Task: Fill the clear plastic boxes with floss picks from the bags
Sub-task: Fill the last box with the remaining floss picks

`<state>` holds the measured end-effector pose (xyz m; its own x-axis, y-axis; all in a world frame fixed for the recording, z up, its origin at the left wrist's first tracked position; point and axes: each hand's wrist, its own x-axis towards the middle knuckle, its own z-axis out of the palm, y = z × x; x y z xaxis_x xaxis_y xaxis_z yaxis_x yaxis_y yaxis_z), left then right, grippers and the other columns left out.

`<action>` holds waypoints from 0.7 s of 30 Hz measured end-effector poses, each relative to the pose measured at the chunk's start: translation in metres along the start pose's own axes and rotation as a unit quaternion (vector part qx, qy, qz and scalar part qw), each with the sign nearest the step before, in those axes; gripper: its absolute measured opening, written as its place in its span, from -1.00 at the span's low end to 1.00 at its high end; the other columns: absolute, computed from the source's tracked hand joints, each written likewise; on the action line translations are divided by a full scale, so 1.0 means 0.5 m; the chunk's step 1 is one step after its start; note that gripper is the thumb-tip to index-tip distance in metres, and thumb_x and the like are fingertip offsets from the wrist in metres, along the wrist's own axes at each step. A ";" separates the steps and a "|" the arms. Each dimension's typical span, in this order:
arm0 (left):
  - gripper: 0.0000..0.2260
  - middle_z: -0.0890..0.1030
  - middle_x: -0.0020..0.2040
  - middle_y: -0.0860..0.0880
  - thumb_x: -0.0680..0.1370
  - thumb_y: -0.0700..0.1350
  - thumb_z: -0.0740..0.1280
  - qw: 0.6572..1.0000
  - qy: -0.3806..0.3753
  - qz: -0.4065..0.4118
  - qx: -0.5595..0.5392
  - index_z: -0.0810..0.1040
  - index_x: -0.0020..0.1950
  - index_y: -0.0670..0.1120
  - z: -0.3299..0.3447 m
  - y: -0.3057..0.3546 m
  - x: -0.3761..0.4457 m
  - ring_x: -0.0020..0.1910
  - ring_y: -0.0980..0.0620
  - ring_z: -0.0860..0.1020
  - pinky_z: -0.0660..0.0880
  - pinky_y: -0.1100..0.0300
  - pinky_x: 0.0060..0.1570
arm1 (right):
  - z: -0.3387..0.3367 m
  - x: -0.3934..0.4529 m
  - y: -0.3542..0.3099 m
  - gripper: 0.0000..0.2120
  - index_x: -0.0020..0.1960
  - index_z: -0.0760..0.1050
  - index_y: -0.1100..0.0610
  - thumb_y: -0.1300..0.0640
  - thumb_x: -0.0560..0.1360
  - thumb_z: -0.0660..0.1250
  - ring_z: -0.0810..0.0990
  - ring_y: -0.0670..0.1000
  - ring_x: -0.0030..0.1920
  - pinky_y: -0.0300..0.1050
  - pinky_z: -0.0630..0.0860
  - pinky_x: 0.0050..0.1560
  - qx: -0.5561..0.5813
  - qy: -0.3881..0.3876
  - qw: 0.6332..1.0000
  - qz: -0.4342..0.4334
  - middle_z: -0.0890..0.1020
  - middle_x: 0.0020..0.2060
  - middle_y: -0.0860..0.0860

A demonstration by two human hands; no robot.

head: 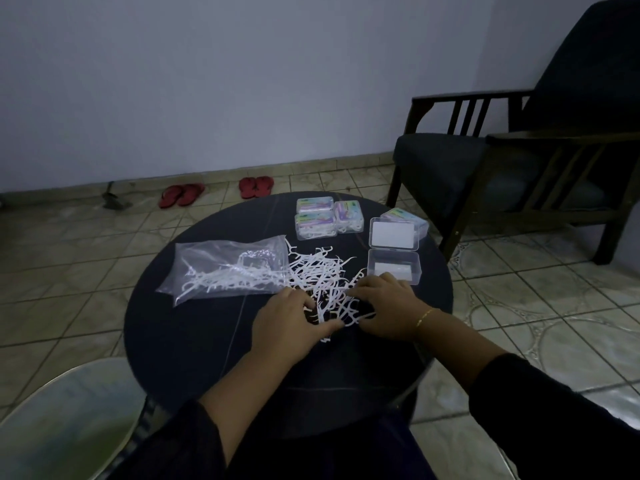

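We have both hands down on the loose floss picks (320,278) heaped mid-worktop (194,341). Left hand (287,318) sits at the near-left edge of the heap, fingers curled in toward the middle with picks under the tips; right hand (384,306) sits at the near-right edge, fingers bent down onto the picks, gold bracelet (425,317) on that wrist. We can't tell if either actually pinches a pick or just rakes them together. Key relation: the open clear box (394,270) lies just beyond the right hand's fingertips, up and slightly right, its long side running left-right, its lid (393,234) flipped back toward the far edge. So the right hand is clearly the nearer one for the drop-in; the left would have to cross the whole heap. The tray looks nearly empty. Picks lie every which way, no common axis, so our guess is they need aligning before they go in. Counts: one bag (221,268), left of the heap, mouth facing it, some picks inside; one open box; three filled closed boxes (329,218) clustered at the far edge; a fourth labelled box (403,216) behind the lid, contents unclear. Loose picks: too many and tangled to count.
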<state>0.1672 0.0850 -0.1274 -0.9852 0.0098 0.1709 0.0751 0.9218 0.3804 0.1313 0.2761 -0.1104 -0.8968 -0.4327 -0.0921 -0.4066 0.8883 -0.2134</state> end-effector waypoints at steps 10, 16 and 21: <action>-0.75 0.49 0.15 0.02 0.55 0.09 0.29 0.997 -0.042 0.005 0.069 0.59 0.18 0.07 -0.022 -0.027 0.002 0.19 0.01 0.45 0.43 0.13 0.05 | 0.007 0.021 -0.041 -0.57 0.43 0.31 -0.09 0.02 0.56 0.20 0.19 0.04 0.41 0.08 0.13 0.37 -0.044 0.006 0.999 -0.004 0.34 0.39 -0.04; -0.64 0.46 0.25 -0.01 0.56 0.10 0.25 0.994 -0.044 0.014 0.097 0.48 0.31 0.01 -0.019 -0.029 0.005 0.27 -0.02 0.39 0.38 0.08 0.16 | 0.000 0.032 -0.045 -0.39 0.53 0.10 -0.03 -0.04 0.53 0.22 0.07 0.06 0.48 0.16 0.06 0.39 -0.068 -0.032 0.997 0.027 0.18 0.49 -0.07; -0.65 0.51 0.19 -0.07 0.57 0.14 0.25 0.987 -0.079 0.007 0.139 0.55 0.23 -0.03 -0.018 -0.024 0.021 0.21 -0.07 0.44 0.43 0.04 0.11 | -0.003 0.038 -0.051 -0.54 0.46 0.27 -0.04 -0.02 0.57 0.16 0.17 0.08 0.41 0.12 0.15 0.33 -0.102 -0.031 0.994 0.017 0.33 0.39 0.02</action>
<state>0.1575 0.0708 -0.1221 -0.9978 0.0626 0.0222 0.0647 0.9918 0.1106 0.1245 0.2456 -0.1053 -0.9007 -0.4048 -0.1578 -0.4088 0.9126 -0.0075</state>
